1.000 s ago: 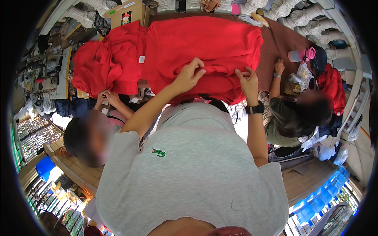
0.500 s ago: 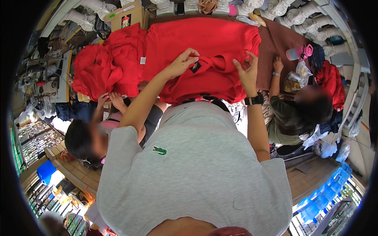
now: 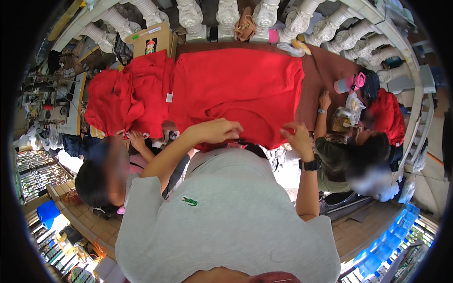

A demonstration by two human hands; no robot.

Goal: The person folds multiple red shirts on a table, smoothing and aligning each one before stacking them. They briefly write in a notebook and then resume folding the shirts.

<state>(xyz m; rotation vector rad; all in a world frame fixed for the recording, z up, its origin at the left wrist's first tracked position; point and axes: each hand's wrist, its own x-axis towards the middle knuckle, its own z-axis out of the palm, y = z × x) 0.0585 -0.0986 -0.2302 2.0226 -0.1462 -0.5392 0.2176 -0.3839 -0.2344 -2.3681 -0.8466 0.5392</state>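
Note:
A red garment (image 3: 236,75) lies spread over the table in front of me, its near part draping over the table edge close to my waist. Over its near left part is my left hand (image 3: 218,130), with loosely bent fingers that are apart and hold no cloth that I can see. My right hand (image 3: 298,137) is at the near right corner of the cloth, thumb and fingers spread and nothing between them. Soft creases curve through the fabric between both hands. On the left, next to this garment, sits a rumpled heap of red cloth (image 3: 125,96) with a small white tag (image 3: 169,97).
A person (image 3: 101,174) at my left has both hands at the red heap. Another person (image 3: 354,155) at my right rests a hand on the brown table cover (image 3: 314,94). A cardboard box (image 3: 153,40), white balusters (image 3: 228,16) and a pink-lidded bottle (image 3: 349,84) stand along the far side.
Both my hands have come down toward me from the middle of the red garment. The raised, bunched part with a dark label now lies flatter, and the label no longer shows.

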